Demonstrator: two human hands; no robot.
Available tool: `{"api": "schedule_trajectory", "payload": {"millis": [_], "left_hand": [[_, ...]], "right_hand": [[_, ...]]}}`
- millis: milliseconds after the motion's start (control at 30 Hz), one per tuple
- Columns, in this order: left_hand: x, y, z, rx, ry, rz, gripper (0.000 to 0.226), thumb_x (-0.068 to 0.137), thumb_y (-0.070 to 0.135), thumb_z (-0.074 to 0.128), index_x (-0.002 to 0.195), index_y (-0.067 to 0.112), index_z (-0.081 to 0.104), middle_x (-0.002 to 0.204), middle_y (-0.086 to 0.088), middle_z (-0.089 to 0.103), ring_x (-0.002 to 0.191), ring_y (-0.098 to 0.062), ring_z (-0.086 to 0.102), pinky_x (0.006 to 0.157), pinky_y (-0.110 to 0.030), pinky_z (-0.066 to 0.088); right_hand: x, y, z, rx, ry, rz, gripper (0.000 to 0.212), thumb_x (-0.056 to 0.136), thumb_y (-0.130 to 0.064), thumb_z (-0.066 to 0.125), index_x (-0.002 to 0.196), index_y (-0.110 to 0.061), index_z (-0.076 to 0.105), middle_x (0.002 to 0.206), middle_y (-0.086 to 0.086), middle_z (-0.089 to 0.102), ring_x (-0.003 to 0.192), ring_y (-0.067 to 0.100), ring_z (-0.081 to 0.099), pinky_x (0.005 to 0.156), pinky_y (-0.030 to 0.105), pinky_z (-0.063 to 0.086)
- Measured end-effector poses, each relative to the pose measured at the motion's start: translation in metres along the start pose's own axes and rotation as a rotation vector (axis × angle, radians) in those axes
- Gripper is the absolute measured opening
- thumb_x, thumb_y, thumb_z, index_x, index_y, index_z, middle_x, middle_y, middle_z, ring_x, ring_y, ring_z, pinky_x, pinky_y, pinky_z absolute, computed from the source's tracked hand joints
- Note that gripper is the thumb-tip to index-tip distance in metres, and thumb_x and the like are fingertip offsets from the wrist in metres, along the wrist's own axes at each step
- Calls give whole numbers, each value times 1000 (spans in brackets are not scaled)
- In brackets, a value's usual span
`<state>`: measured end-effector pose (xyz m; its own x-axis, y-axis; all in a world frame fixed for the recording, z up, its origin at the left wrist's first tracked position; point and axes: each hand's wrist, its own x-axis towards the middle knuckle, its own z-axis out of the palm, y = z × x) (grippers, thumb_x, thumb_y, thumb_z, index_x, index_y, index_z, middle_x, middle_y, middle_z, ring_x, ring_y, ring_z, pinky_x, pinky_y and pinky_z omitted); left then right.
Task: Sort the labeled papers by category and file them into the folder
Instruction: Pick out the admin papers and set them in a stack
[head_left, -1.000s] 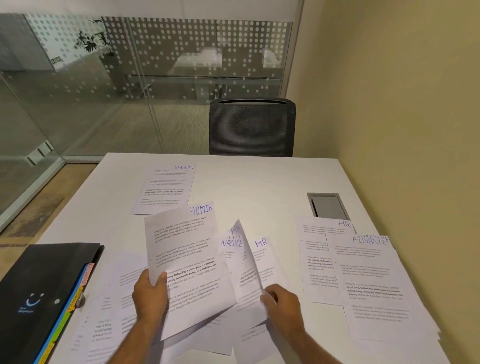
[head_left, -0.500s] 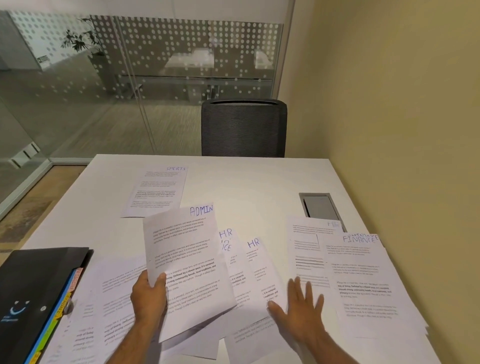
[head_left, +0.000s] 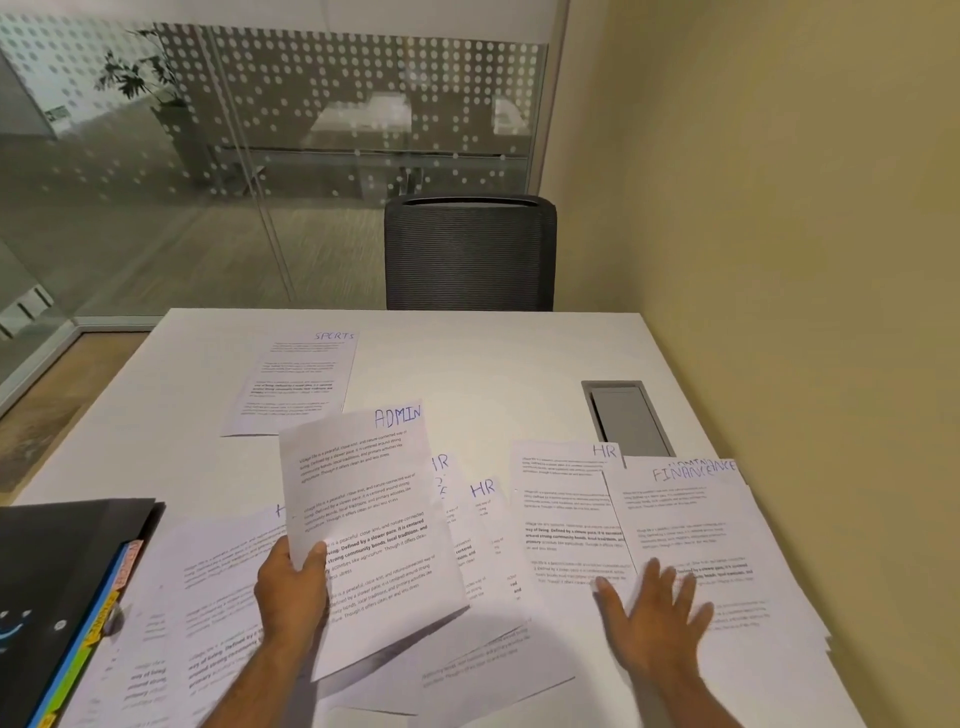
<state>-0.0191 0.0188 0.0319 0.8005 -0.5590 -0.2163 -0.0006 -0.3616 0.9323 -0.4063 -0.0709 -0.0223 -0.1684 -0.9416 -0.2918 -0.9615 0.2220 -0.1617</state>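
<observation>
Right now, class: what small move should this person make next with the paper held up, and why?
Probably set the ADMIN sheet, which the left hand holds, on a bare patch of table as its own pile. No other ADMIN pile shows; SPORTS, HR and FINANCE have spots.
</observation>
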Motion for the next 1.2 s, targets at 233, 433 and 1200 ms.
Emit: {"api": "schedule_trajectory", "payload": {"millis": [233, 433, 1200], "left_hand": [[-5, 2, 10, 27, -13, 4, 31, 96, 11, 62, 126, 8, 58, 116, -16, 65, 96, -31, 60, 88, -44, 54], [-8, 5, 17, 18, -15, 7, 30, 96, 10, 62, 126, 7, 58, 111, -13, 64, 95, -30, 60, 88, -44, 53], [-23, 1, 44, 90, -12, 17, 24, 94, 13, 63, 117, 6, 61, 101, -20, 68, 90, -41, 65, 81, -52, 57]], "right_hand": [[-25, -17, 18, -24, -113, -526, 97, 85, -85, 12, 158, -24, -3, 161, -17, -6, 148, 19, -30, 113, 47, -30], [-23, -12, 17, 141, -35, -537, 83, 92, -78, 13, 157, -32, -10, 162, -14, -19, 150, 10, -22, 124, 40, -8], [33, 63, -40, 212, 36, 334, 95, 59, -65, 82, 130, -12, 50, 127, 14, 53, 117, 36, 50, 93, 47, 45]]}}
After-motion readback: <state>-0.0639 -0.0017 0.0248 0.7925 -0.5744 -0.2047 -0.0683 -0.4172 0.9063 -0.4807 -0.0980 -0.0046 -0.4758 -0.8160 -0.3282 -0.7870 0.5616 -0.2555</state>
